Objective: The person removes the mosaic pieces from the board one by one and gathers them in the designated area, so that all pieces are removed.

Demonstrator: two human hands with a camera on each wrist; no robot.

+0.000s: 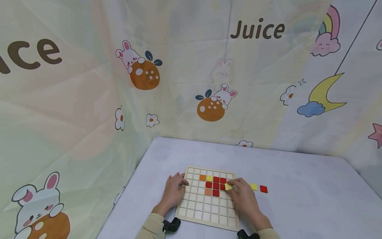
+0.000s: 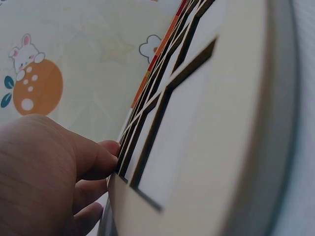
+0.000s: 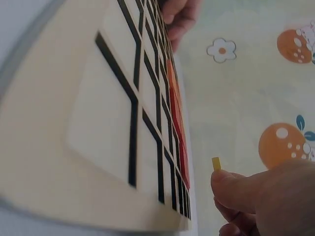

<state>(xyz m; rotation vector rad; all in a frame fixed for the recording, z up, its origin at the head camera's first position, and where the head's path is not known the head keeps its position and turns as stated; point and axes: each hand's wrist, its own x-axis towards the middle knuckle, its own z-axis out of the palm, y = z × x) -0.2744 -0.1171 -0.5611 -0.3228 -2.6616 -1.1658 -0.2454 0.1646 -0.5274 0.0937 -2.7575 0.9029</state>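
Observation:
A square wooden grid board [image 1: 206, 220] lies flat on the table, with pale cells framed by thin wooden strips. Several red tiles [image 1: 216, 186], a yellow one and two orange ones fill a cluster of cells toward its far side. My left hand [image 1: 173, 191] rests at the board's left edge, fingertips touching the rim. Between thumb and finger, my right hand [image 1: 244, 197] pinches a yellow tile [image 1: 228, 187] over the right-hand columns. In the right wrist view that tile [image 3: 216, 163] stands out past the fingertips, above the board's surface.
Right of the board lie a loose yellow tile [image 1: 253, 187] and a loose red tile [image 1: 264, 189]. A white cloth covers the table [image 1: 304, 202]. Behind and to the left hangs a printed curtain [image 1: 179, 66] with rabbits and oranges.

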